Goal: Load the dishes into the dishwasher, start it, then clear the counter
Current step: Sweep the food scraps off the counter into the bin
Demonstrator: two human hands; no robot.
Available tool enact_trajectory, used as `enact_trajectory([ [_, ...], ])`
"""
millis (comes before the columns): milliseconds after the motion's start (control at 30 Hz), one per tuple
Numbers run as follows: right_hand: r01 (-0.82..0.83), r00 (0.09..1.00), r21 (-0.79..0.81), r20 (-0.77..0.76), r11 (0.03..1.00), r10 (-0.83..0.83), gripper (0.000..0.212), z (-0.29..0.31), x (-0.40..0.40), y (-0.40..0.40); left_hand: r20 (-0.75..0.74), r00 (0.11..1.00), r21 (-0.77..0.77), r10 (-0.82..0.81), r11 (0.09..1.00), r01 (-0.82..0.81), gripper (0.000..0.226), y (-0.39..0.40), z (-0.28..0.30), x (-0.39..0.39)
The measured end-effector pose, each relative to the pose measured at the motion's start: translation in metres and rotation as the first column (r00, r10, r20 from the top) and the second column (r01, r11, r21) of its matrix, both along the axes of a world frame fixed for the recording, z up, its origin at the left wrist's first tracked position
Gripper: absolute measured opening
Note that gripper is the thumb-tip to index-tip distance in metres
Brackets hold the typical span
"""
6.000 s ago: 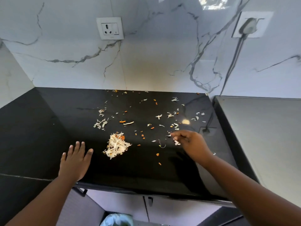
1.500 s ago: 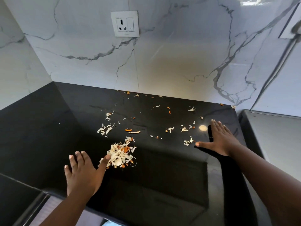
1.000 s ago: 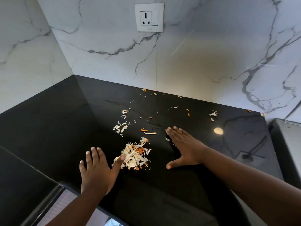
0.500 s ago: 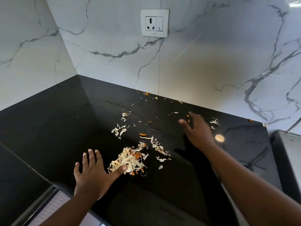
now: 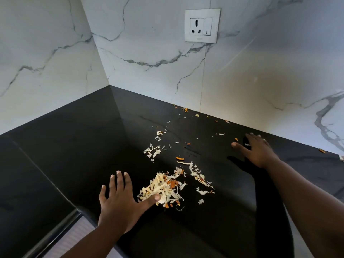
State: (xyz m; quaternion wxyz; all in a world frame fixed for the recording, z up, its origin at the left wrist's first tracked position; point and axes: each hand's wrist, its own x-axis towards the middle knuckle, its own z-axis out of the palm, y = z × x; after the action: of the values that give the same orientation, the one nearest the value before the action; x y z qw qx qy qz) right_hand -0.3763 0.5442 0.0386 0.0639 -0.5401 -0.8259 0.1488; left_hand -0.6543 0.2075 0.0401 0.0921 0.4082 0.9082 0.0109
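— Where do we stand with the scrap pile [image 5: 163, 190]?
— Near edge of the counter [image 5: 74, 146], our left hand [image 5: 121, 202] flat beside it, thumb touching.
— And the strays?
— The loose scraps [image 5: 219, 134] lie far right, just left of our flat, empty right hand [image 5: 257, 151]; we'd judge a sweep leftward and nearer.

both forearms cut off at bottom edge, scrap [image 5: 342, 157] clipped at right edge
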Motion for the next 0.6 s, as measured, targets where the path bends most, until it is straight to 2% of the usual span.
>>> enact_trajectory([
  [100, -0.136, 0.991, -0.004, 0.002, 0.991, 0.136, 0.124, -0.001, -0.032, -0.005, 0.024, 1.000, 0.002, 0.006, 1.000, -0.006, 0.140, 0.000, 0.002, -0.001],
  [233, -0.237, 0.970, -0.042, -0.058, 0.971, 0.234, 0.105, 0.005, -0.069, -0.024, 0.035, 0.999, 0.001, -0.010, 1.000, 0.010, 0.141, -0.001, 0.003, 0.000],
  [367, -0.427, 0.903, -0.070, -0.093, 0.902, 0.420, 0.110, 0.005, -0.099, -0.062, 0.035, 0.999, 0.015, -0.020, 1.000, 0.019, 0.140, -0.002, 0.001, 0.000],
  [467, -0.502, 0.859, -0.084, -0.166, 0.861, 0.485, 0.100, 0.006, -0.100, -0.093, 0.030, 0.999, 0.020, -0.022, 1.000, 0.022, 0.138, -0.002, 0.000, -0.001],
  [533, -0.576, 0.810, -0.099, -0.202, 0.811, 0.551, 0.103, 0.004, -0.093, -0.113, 0.027, 0.999, 0.030, -0.025, 0.999, 0.024, 0.137, -0.002, -0.001, -0.001],
  [600, -0.627, 0.764, -0.166, -0.318, 0.761, 0.561, 0.091, 0.003, -0.083, -0.135, 0.027, 0.999, 0.034, -0.030, 0.999, 0.029, 0.136, -0.002, -0.002, -0.002],
])
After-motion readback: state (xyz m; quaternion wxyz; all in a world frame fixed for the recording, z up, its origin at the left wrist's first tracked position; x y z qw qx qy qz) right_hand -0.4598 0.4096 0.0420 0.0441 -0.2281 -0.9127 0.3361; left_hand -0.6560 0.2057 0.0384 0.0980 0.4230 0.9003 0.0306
